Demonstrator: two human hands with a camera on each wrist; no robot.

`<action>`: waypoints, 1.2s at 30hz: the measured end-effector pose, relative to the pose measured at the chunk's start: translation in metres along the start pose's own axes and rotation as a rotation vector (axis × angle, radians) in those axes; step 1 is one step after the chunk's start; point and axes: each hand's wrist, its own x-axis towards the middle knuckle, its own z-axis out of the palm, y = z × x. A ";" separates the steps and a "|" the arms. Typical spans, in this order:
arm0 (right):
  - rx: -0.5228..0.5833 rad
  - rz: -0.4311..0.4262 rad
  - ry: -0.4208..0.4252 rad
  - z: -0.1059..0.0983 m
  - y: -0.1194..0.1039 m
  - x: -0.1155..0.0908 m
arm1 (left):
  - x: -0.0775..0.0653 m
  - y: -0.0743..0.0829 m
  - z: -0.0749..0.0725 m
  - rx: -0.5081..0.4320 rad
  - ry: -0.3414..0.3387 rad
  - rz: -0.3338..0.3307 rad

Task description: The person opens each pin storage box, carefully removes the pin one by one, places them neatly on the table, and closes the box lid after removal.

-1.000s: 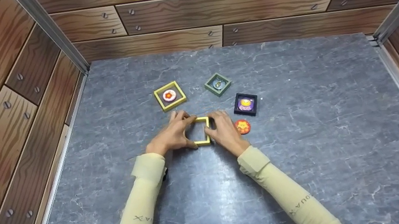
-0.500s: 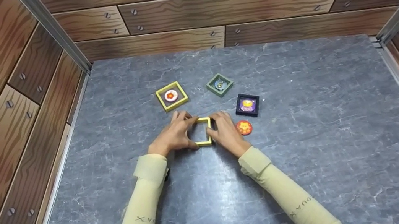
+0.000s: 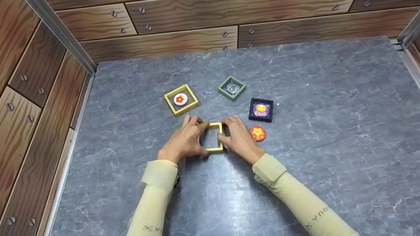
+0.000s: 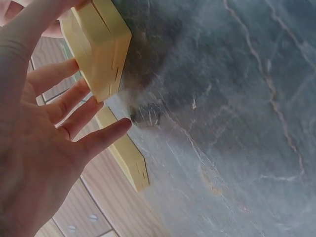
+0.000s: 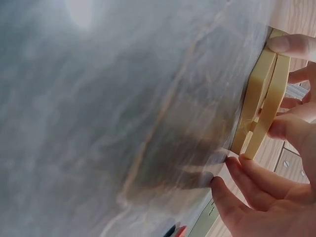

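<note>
Between my two hands is a yellow square display frame (image 3: 216, 149) with a see-through middle. My left hand (image 3: 185, 138) grips its left side, thumb at the near edge and fingers at the far edge. With the right hand (image 3: 239, 136) I pinch its right side, the thumb over the rim. A narrow gap runs between the two halves of the display frame (image 5: 274, 103) in the right wrist view. Just right of the right hand lies a round red-orange badge (image 3: 258, 133) with a yellow flower shape.
Beyond the hands lie a second yellow display frame (image 3: 170, 106) around a white badge with a red flower, a green frame (image 3: 224, 93) and a black frame (image 3: 262, 120), each with a round piece inside. Wood-patterned walls (image 3: 247, 3) border the grey marbled table (image 3: 335, 117).
</note>
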 end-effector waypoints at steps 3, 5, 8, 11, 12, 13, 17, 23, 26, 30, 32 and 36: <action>-0.001 0.003 -0.006 0.000 0.000 0.000 | 0.000 -0.001 0.000 0.008 0.002 0.010; 0.003 0.008 -0.005 0.000 -0.001 0.000 | 0.000 -0.001 0.000 0.007 -0.003 0.010; 0.015 0.016 -0.005 0.000 -0.001 0.000 | 0.000 0.000 -0.002 0.007 -0.014 0.008; 0.023 0.024 -0.013 0.000 -0.001 0.001 | 0.000 -0.001 -0.003 0.005 -0.018 0.012; 0.024 0.027 -0.017 0.000 -0.001 0.001 | 0.000 -0.001 -0.003 0.004 -0.017 0.018; 0.022 0.028 -0.021 0.000 -0.001 0.001 | 0.000 -0.001 -0.003 0.005 -0.016 0.025; 0.008 0.026 -0.025 0.000 0.000 0.001 | -0.001 -0.001 -0.003 0.000 -0.006 0.050; 0.010 0.008 -0.020 0.001 0.000 0.001 | -0.001 0.000 -0.002 0.002 -0.019 0.029; 0.022 0.003 -0.008 0.001 0.001 -0.001 | -0.001 0.000 -0.002 0.009 -0.017 0.021; 0.036 0.001 0.013 0.002 0.002 -0.004 | 0.000 0.001 -0.001 0.015 -0.010 0.023; 0.035 -0.011 0.022 0.004 0.003 -0.005 | 0.000 0.002 0.000 0.020 -0.009 0.020; 0.039 -0.030 0.031 0.006 0.003 -0.006 | -0.001 0.002 0.000 0.026 -0.015 0.007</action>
